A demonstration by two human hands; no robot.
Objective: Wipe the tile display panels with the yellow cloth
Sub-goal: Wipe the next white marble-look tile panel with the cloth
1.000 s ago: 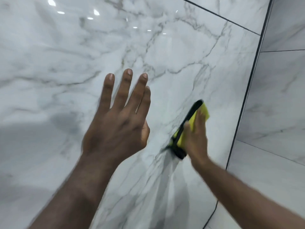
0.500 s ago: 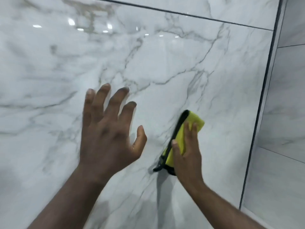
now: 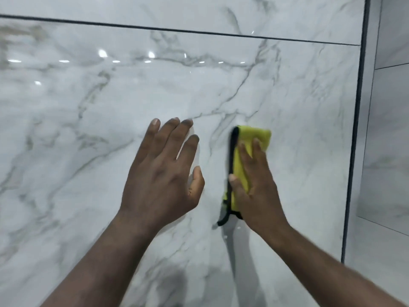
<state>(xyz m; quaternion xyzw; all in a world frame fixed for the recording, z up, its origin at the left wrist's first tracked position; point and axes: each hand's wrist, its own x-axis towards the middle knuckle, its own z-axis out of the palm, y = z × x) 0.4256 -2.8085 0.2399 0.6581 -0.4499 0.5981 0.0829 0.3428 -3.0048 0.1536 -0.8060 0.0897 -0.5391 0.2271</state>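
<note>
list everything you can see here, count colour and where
large tile panel: one, glossy white marble with grey veins, fills most of the view
upper tile panel: one, same marble, above the joint
side tile panels: several, grey-white marble, far right
dark joint: one, black, horizontal near the top
dark edge strip: one, black, vertical at the large panel's right edge
light reflections: several, white, upper left of the large panel
yellow cloth: one, yellow with black edging, folded, under the right hand
left hand: one, fingers straight, centre, holds nothing
right hand: one, presses the cloth on the large panel
</note>
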